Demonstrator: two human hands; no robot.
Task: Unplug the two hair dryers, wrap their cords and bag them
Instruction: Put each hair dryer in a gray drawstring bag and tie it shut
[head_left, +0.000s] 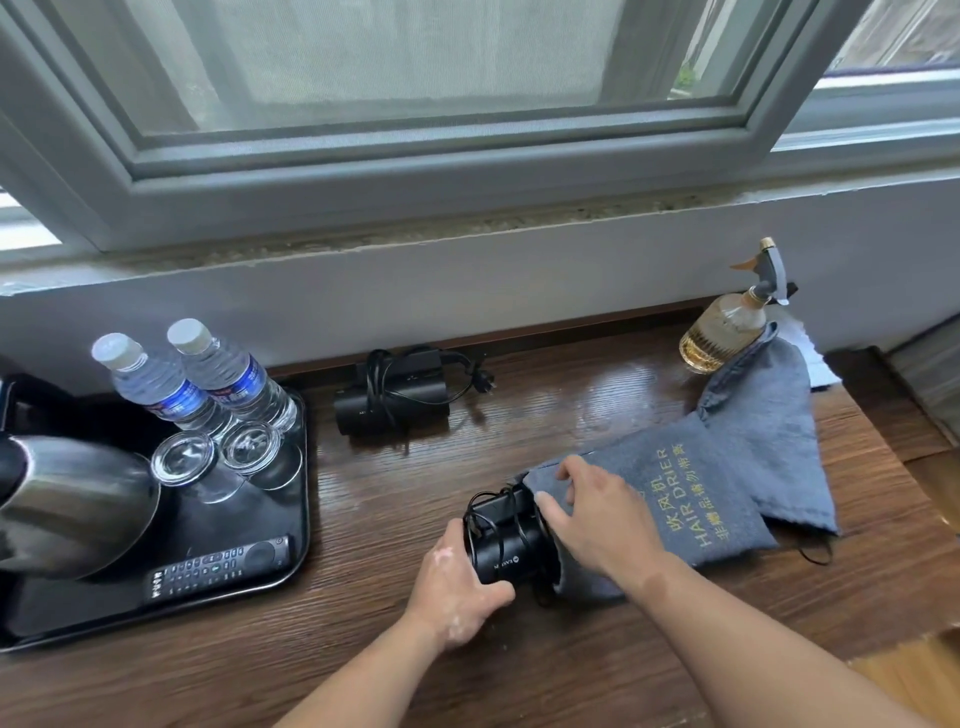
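A black hair dryer (506, 543) with its cord wound round it lies half inside the mouth of a grey cloth bag (691, 493) printed "HAIR DRIER". My left hand (457, 587) grips the dryer's exposed end. My right hand (597, 514) holds the bag's open edge over the dryer. The second black hair dryer (395, 397) lies near the wall, cord wrapped round it, its plug (480, 382) loose on the wood. A second grey bag (769, 421) lies flat behind the first, partly under it.
A black tray (291, 566) at left carries a metal kettle (78, 499), two water bottles (208, 379), two upturned glasses (223, 452) and a remote (218, 566). A glass spray bottle (727, 327) stands at the back right. The wooden counter (415, 493) ends at right.
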